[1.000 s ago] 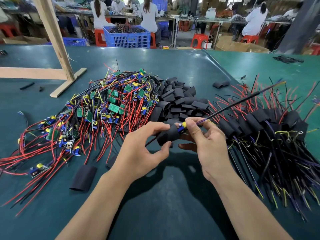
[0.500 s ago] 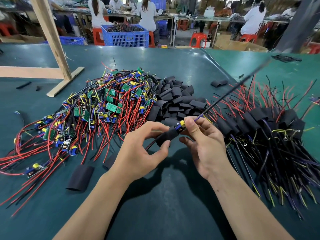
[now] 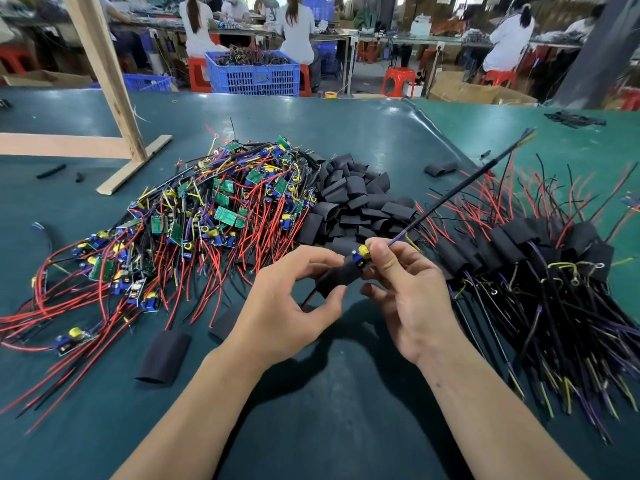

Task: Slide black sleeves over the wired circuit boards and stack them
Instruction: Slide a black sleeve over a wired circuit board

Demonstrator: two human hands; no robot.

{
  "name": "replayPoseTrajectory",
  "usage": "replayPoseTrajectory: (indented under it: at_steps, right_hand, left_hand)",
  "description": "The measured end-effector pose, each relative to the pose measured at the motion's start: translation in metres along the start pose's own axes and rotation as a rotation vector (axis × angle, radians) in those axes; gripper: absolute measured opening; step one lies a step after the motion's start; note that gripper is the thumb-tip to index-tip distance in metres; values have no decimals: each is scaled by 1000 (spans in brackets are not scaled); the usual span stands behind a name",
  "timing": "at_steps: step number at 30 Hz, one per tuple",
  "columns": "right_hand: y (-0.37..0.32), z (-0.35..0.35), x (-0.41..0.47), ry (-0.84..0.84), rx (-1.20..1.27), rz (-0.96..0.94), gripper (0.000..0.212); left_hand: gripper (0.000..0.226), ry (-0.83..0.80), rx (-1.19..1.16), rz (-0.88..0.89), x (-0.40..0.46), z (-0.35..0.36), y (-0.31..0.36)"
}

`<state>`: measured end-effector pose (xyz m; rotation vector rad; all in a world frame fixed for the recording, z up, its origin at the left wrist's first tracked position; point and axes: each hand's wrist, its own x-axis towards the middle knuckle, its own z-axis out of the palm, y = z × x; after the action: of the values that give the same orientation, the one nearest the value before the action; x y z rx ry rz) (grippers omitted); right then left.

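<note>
Above the bare green table (image 3: 346, 410), between our two hands, we held the black sleeve (image 3: 337, 277) nearly over the circuit board (image 3: 360, 255), whose blue and yellow end still poked out. Our left hand (image 3: 287, 306) pinched the sleeve; our right hand (image 3: 405, 289) pinched the board's end. Open mat lay before us, with the unsleeved boards (image 3: 214, 216) left, loose sleeves (image 3: 356, 202) behind and the finished stack (image 3: 540, 258) right. Since a second earlier, the trailing wire bundle (image 3: 478, 178) had swung higher.
</note>
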<state>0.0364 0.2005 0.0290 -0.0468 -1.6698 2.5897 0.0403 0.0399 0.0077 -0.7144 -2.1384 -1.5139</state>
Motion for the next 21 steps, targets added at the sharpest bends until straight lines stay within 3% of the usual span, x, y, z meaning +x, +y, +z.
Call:
replayPoseTrajectory:
  at_steps: [5,10,14,21]
  right_hand:
    - [3,1,-2,-112,-39,1,16]
    - [1,-1,-2,-64,-83,-10,23]
    - [0,-1,-5,-82,-258,-104,12]
    - [4,2,-10,-173,-444,-130,25]
  left_hand:
    - [30,32,36,20,2,0,-3]
    - [35,27,32,38,2,-2,0]
    - [38,47,45,6,1,-3,-1]
    - [35,89,81,-2,1,-5,-1]
